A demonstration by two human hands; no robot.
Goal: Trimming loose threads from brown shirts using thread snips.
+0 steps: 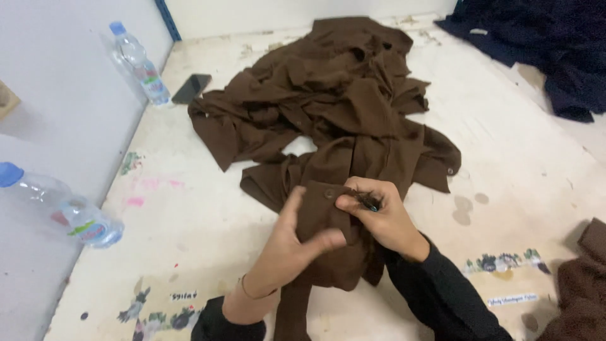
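A heap of brown garments (334,95) lies on a worn white table (505,145). The nearest brown garment (328,215) hangs toward me, and both hands work on a cuff with a brown button (328,194). My left hand (290,243) grips the cloth from the left, thumb pressed on the front. My right hand (379,218) pinches a small dark tool with a teal tip (369,202) against the cloth just right of the button. Both sleeves are black.
Two clear plastic water bottles with blue caps lie at the left: one far (140,63), one near (63,211). A black phone (191,88) rests by the far bottle. Dark navy cloth (543,44) is piled at the back right. More brown cloth (581,290) sits at the right edge.
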